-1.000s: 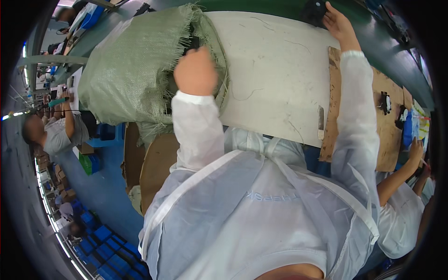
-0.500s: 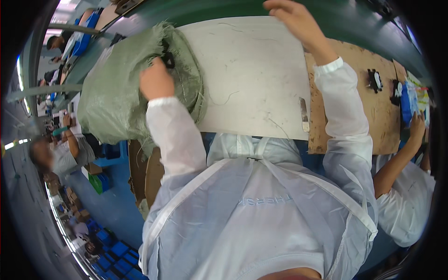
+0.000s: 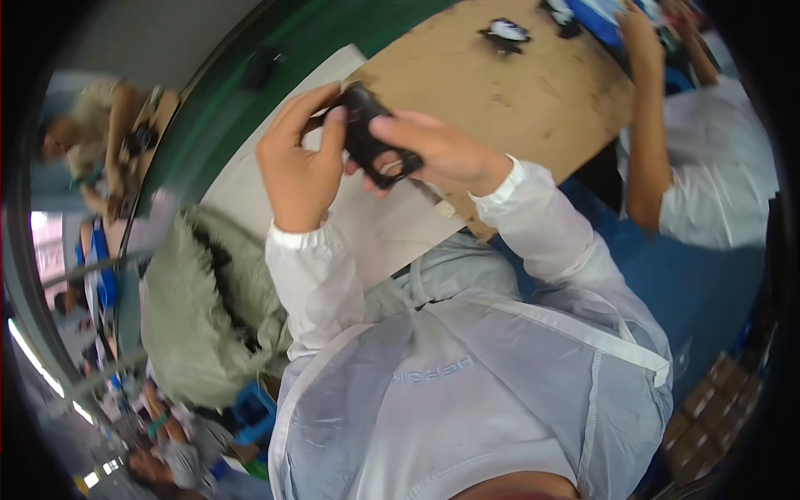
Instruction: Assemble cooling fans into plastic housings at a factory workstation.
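Note:
A black plastic part (image 3: 364, 125), frame-like with an opening near its lower end, is held up over the work table between both my hands. My left hand (image 3: 296, 162) grips its upper left end, with fingers and thumb closed on it. From the other side my right hand (image 3: 450, 150) holds it, the thumb lying across its face. Below the hands lies a pale sheet (image 3: 242, 187) on the table. To the left, a green woven sack (image 3: 187, 308) stands with its dark mouth gaping; what it contains is hard to make out.
A brown board (image 3: 450, 75) covers the table's right side, with a small black-and-white part (image 3: 506, 35) on it. A narrow tool (image 3: 444, 207) lies at the near edge. One co-worker's arm (image 3: 650, 125) is close on the right; another person (image 3: 104, 146) sits across at far left.
My left hand has left the sack, and both hands now meet around the black plastic part. The view has turned rightward, so the sack appears lower and the brown board more central.

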The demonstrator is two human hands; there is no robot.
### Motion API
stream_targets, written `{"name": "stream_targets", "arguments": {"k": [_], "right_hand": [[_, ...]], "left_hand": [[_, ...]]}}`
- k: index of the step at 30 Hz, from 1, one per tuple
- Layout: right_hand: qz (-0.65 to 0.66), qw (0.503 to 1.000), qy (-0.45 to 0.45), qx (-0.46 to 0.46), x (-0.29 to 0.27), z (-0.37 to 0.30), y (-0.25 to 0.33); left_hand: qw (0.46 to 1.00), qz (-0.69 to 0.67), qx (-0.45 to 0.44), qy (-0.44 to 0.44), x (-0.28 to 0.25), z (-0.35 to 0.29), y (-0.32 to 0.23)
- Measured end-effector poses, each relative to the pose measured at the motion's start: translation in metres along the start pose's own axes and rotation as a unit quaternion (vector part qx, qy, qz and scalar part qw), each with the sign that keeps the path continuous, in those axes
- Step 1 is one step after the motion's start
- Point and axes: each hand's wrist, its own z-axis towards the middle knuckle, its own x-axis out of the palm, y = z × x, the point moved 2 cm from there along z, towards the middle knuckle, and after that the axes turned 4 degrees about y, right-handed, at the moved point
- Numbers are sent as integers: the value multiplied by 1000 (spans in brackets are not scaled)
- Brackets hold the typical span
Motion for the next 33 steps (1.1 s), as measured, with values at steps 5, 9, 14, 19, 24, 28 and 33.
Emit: {"name": "stream_targets", "arguments": {"k": [5, 9, 14, 19, 24, 28, 33], "right_hand": [[68, 953, -234, -179, -53, -112, -7], [29, 904, -349, -244, -54, -168, -5], [37, 887, -350, -300, -42, -204, 3], [15, 870, -401, -285, -34, -199, 18], [-50, 874, -412, -254, -48, -167, 26], [-106, 883, -389, -239, -51, -105, 22], [-160, 902, -327, -233, -25, -33, 19]], "left_hand": [[972, 49, -193, 122, 123, 43, 40], [966, 174, -136, 132, 234, 56, 67], [958, 200, -158, 131, 274, 81, 66], [950, 311, -13, 8, 259, 81, 73], [952, 188, 212, -113, 171, 64, 37], [986, -26, 134, -98, 110, 43, 32], [963, -214, 23, -164, 67, 36, 34]]}}
